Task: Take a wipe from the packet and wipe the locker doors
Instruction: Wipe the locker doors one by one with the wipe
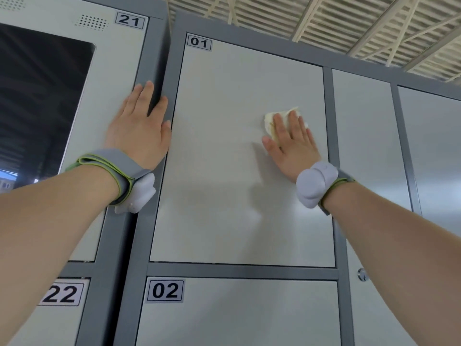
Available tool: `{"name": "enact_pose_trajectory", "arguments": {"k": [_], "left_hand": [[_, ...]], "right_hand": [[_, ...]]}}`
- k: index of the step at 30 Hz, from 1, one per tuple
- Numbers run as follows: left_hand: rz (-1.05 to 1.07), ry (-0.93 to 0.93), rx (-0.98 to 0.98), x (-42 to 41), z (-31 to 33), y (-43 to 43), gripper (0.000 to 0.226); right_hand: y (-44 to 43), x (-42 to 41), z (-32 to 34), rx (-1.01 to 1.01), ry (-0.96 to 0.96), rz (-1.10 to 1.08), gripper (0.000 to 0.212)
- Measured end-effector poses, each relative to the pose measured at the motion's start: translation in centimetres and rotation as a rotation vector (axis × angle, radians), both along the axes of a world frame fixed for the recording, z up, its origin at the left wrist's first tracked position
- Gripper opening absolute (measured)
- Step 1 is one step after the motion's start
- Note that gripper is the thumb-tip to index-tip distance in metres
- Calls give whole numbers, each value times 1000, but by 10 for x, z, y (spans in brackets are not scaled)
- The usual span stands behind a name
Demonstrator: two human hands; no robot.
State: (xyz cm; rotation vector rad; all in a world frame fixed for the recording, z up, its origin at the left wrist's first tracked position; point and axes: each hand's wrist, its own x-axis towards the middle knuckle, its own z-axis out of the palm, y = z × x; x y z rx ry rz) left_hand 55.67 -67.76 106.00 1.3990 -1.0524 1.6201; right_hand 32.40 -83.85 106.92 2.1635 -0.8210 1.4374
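Head view, looking up at a bank of lockers. Straight fingers [279, 123] of the right hand [291, 146] press a crumpled white wipe [270, 122] against locker door 01 [219, 196], right of centre in the frame. Nothing is clenched: the palm lies flat and holds the wipe by pressure alone. Only its bunched edge shows above and beside the fingertips. At centre left, the left hand [139, 126] rests flat on the dark grey frame [159, 61] beside the door, fingers extended and holding nothing. The packet is not in view.

The likely risk is the wipe slipping out from under the flat palm and dropping. The door is vertical and smooth, so any easing of pressure would free it. Bunched as it is, the wipe covers only a small patch, so strokes may well leave streaks or miss the corners near the 01 label [198, 42].

The door is a pale, plain rectangle, apparently painted metal, with a faint sheen. The wipe looks thin, soft and creased. Door 02 [237, 318] sits directly below, and a pale padded band circles each wrist.
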Motion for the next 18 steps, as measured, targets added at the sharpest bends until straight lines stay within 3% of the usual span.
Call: {"name": "enact_pose_trajectory", "arguments": {"k": [4, 8, 13, 18], "left_hand": [[-46, -57, 79, 11, -2, 14, 67], [32, -50, 70, 12, -10, 14, 67], [59, 92, -51, 9, -14, 15, 70], [63, 177, -42, 8, -14, 15, 75]], "right_hand": [[8, 11, 16, 67, -83, -2, 68], [19, 27, -11, -63, 20, 44, 68], [24, 31, -24, -148, 133, 75, 66], [18, 24, 21, 2, -20, -20, 66]]}}
